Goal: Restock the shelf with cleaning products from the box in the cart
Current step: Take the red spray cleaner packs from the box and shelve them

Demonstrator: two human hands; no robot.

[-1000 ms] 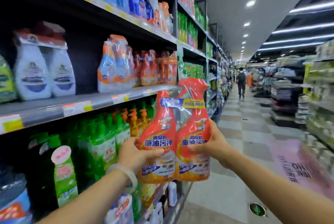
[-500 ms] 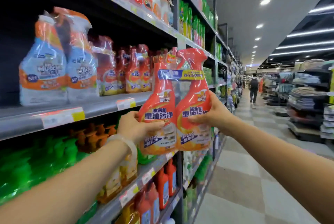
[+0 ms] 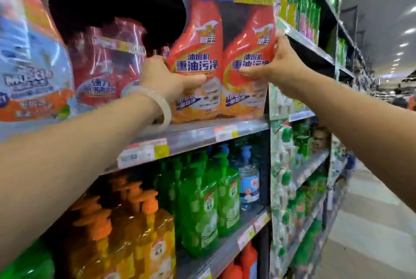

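Gripped from both sides: a shrink-wrapped twin pack of orange-red spray cleaner bottles (image 3: 221, 58), upright, with a blue and yellow paper band across the necks. Base resting on the grey metal shelf (image 3: 243, 127), at its front edge and hard against its right end, beside the upright post of the bay. Trigger heads cut off by the top of the view.

Left hand (image 3: 167, 77) closed on the left bottle, thumb laid across the front label, remaining fingers wrapped out of sight behind the pack. A pale translucent bangle (image 3: 155, 104) round that wrist, hanging just above the shelf's front lip. Right hand (image 3: 278, 64) closed on the right bottle's outer side, thumb pressed flat over the label, fingers curled round the edge of the wrap.

Just left of the held pack, further back on the same shelf: a blurred dark-red wrapped pack of cleaner (image 3: 105, 62), touching or nearly touching the left hand, hard to tell which. Nearer the shelf's left end, large in the foreground: a blurred blue, white and orange wrapped pack (image 3: 31, 65). Along the front lip: white and yellow price tags (image 3: 144, 152).

On the shelf below: green pump bottles of dish liquid (image 3: 209, 202) toward its right end, orange-yellow pump bottles (image 3: 144, 240) to their left, one clear blue-capped bottle (image 3: 247, 179) at the back right corner. Next bay to the right filled with blurred green products, tiled aisle floor (image 3: 371, 222) beyond.
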